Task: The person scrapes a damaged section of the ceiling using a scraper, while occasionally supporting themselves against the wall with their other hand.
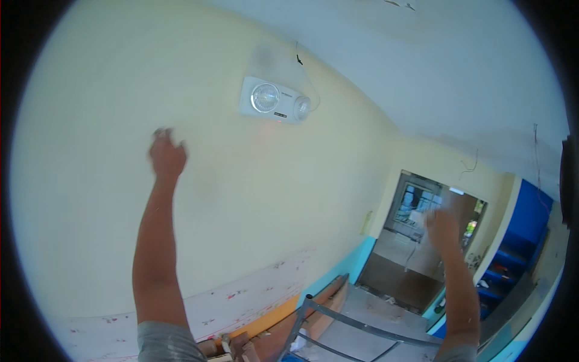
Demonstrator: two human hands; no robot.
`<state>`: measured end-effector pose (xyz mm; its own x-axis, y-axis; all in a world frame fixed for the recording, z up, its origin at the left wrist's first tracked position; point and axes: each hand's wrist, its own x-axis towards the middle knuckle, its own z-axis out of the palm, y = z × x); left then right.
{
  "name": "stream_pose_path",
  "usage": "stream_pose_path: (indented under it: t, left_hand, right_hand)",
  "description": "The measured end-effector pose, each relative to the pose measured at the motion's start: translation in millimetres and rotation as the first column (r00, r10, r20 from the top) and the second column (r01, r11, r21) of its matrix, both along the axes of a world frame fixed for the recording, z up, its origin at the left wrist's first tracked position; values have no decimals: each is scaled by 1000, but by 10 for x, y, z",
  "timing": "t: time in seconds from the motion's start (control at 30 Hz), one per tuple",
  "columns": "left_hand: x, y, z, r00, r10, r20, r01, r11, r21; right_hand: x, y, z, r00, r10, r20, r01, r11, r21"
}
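My left hand (167, 154) is raised in front of the cream wall, with its fingers half curled and the thumb apart. I see nothing in it, though the fingertips are slightly blurred. My right hand (442, 229) is raised at the right, in front of the far doorway, and smeared by motion. Its fingers look closed, with a small whitish thing (417, 218) at their tips that is too blurred to name. On the wall above and between my hands is a white emergency light (282, 107) with two round lamps. Neither hand touches it.
A dark metal frame (350, 321) stands below, between my arms. Wooden boards (280, 338) lie along the wall's foot. A thin wire (300, 59) hangs by the light; loose wires (535, 145) hang from the ceiling at right. Blue shelves (509, 256) stand beyond the doorway (395, 265).
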<state>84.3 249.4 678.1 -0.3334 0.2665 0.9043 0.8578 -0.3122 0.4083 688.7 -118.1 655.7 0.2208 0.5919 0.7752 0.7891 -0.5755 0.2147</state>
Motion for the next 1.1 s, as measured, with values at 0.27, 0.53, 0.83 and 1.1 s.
stream_pose_path:
  t: [0.27,0.53,0.83,1.1]
  left_hand:
    - [1940,-1356,2376,910,-63,-410,295,793,533]
    - [2566,-1781,3551,924,69,-375,141,852,504]
    - [2858,-1648,3834,921,295,-256,-83,789,608]
    - [2936,-1535,3941,961,249,-119,-132,793,595]
  right_hand:
    - [1324,-975,-4767,797,-292,-529,-29,856,-516]
    - [913,-1467,-5862,646,-394,-654,-166,763,-624]
    - [897,-1499,-5935,604,-386,-697,-214,765,-608]
    - [897,-1519,-5992,589,-382,-712,-249,752,-610]
